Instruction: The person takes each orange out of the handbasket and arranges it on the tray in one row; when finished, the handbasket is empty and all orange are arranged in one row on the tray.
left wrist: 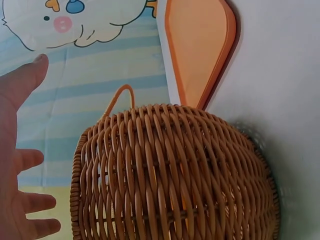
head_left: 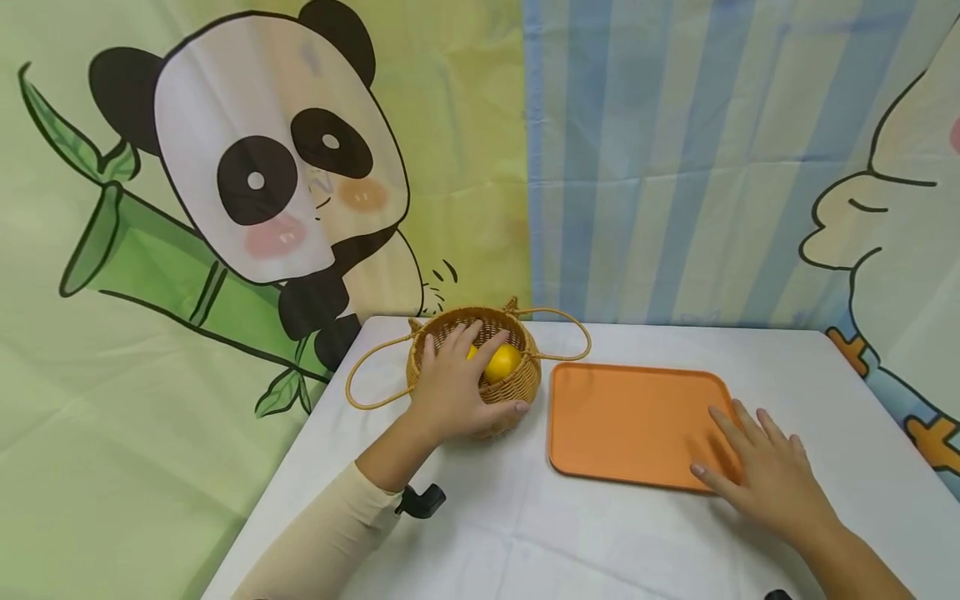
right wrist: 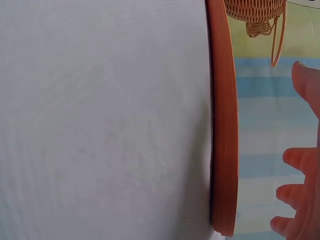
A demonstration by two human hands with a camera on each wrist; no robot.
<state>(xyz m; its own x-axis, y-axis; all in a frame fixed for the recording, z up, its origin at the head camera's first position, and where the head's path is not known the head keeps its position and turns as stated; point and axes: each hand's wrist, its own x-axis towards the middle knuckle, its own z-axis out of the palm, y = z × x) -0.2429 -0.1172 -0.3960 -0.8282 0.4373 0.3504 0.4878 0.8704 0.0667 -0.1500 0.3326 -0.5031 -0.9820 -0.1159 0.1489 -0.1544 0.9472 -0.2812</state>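
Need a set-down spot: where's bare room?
Bare: left half of orange tray; white table in front of it, between left sleeve and right hand; strip behind it, before striped curtain. Crowded: wicker basket, left hand at its mouth, yellow item inside; tray's right edge, by right hand.

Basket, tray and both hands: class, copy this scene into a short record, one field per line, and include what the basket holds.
Basket: woven, left of the tray
Left hand: above the basket's opening, fingers spread
Contents: yellow rounded item; more partly hidden, count unclear
Tray: orange, flat on the table
Right hand: over the tray's right edge, holding nothing
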